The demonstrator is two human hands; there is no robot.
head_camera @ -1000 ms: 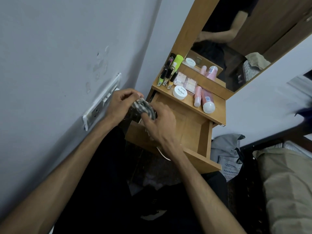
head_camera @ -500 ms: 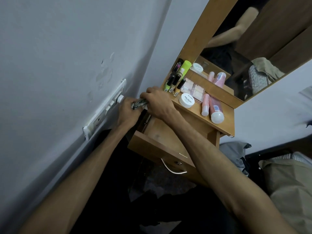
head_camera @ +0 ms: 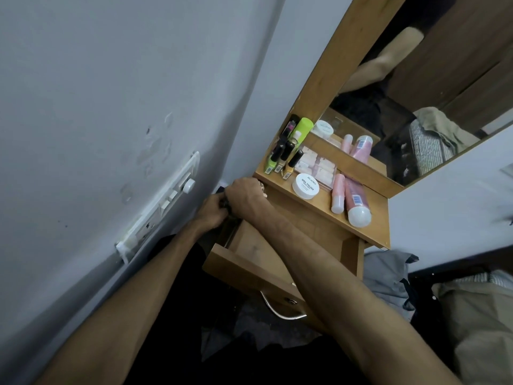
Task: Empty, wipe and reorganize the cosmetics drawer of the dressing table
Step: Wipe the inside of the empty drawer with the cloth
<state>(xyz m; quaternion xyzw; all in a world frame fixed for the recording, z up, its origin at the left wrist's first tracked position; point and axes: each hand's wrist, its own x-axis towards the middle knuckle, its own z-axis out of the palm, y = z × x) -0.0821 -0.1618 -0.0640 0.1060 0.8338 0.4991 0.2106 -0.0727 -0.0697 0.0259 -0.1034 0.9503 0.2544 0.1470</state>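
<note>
On the far left I see a white switch panel point(head_camera: 163, 204) fixed to the grey wall point(head_camera: 97, 107). Next comes my left hand point(head_camera: 212, 209), fingers curled round a dark bunched cloth point(head_camera: 225, 204) at the back left corner of the open drawer point(head_camera: 249, 262). Only a sliver of the cloth shows between my two hands, so I cannot tell its pattern. My right hand point(head_camera: 245, 194) sits just beside the left, knuckles up, fingers curled down over the same cloth; it touches the front edge of the surface point(head_camera: 319, 209) above the drawer. My right forearm crosses over the drawer, hiding much of its inside; the part of the wooden floor that I can see is bare. A curved metal handle point(head_camera: 280, 309) hangs on the drawer front.

Up on the surface, the cosmetics stand in a row: three small nail polish bottles point(head_camera: 280, 159) with black caps, a lime-green tube point(head_camera: 301, 129) behind them, a clear palette box point(head_camera: 317, 166), a white round jar point(head_camera: 305, 186) marked "NAIL POLISH", then two pink bottles point(head_camera: 351, 197) lying on their sides. Behind them rises the mirror point(head_camera: 416, 107) in its wooden frame. At the far right, a grey garment point(head_camera: 388, 273) lies crumpled below the surface, beside a bed point(head_camera: 477, 315) with beige cloth.
</note>
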